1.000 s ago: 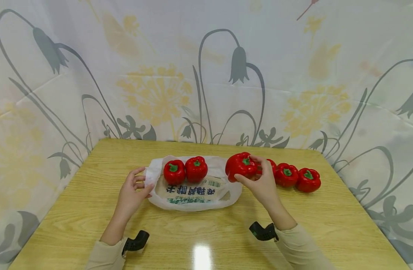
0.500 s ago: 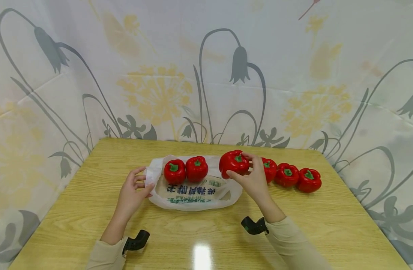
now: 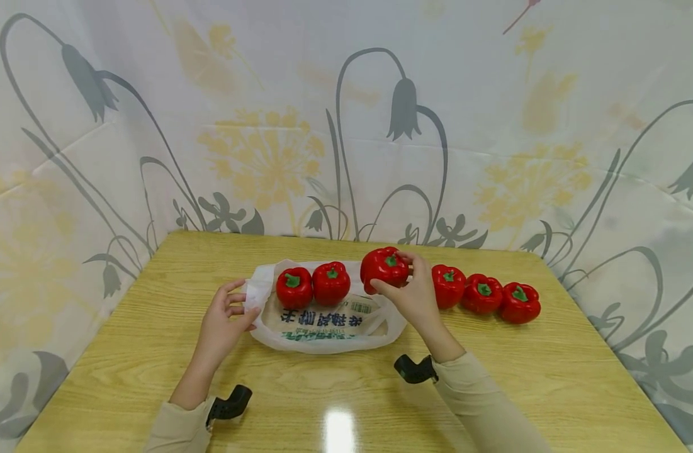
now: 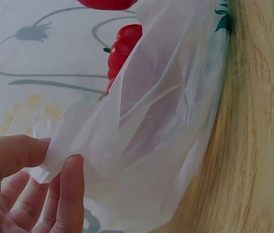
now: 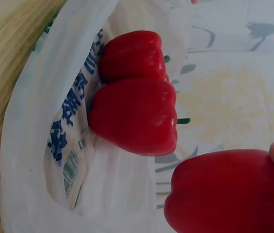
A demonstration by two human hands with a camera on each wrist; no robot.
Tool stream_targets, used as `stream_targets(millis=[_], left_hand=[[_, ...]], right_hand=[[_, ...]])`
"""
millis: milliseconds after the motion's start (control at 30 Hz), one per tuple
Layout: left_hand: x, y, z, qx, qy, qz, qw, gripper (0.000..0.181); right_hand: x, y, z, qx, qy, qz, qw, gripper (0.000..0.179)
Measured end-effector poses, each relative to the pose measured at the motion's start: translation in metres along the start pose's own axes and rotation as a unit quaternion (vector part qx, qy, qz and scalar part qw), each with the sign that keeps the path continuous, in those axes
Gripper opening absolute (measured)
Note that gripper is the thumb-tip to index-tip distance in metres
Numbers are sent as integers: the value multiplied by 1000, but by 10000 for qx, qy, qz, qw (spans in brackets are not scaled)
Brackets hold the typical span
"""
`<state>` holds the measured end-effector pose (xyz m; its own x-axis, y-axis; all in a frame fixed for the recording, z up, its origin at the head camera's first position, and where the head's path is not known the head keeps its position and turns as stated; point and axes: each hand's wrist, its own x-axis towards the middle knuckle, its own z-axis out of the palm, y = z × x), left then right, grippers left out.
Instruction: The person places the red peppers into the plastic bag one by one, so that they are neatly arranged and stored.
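Note:
A white plastic bag (image 3: 323, 345) with printed lettering lies spread on the table, its mouth facing up. Two red bell peppers (image 3: 294, 289) with green stems sit side by side inside it; the right wrist view shows the same pair of peppers (image 5: 132, 116) against the printed lining. My left hand (image 3: 224, 321) pinches the bag's left edge between thumb and fingers, as the left wrist view confirms with the bag's rim (image 4: 103, 136). With my right hand (image 3: 414, 296) I grip another red bell pepper (image 3: 383, 270), raised over the right end of the bag.
To the right of the bag, three red bell peppers (image 3: 482, 294) stand in a row on the wooden table (image 3: 301, 402). Behind the table hangs a flower-patterned cloth (image 3: 346, 126). A black camera mount (image 3: 230, 404) is on each wrist.
My right hand has carried its pepper leftward and slightly away from me, revealing more of the row's nearest pepper. The left hand has kept its place on the bag.

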<state>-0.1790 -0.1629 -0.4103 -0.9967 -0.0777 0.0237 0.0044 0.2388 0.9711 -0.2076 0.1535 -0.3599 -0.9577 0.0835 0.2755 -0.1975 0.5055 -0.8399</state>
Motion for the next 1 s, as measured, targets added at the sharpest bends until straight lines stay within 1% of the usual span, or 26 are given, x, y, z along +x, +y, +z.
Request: stream_targets(millis=[200, 467, 767, 1000], left_hand=[[0, 0, 0, -2, -21, -3, 10000, 61], [0, -1, 0, -22, -24, 41, 10000, 61], [0, -2, 0, -15, -9, 67, 10000, 61], [0, -1, -1, 21, 22, 59, 10000, 60]], right_hand=[[6, 1, 5, -120, -48, 166, 9998, 71], [14, 1, 13, -79, -124, 410, 9991, 71], [27, 0, 22, -300, -150, 530, 9980, 69], [35, 4, 32, -475, -232, 508, 9973, 69]])
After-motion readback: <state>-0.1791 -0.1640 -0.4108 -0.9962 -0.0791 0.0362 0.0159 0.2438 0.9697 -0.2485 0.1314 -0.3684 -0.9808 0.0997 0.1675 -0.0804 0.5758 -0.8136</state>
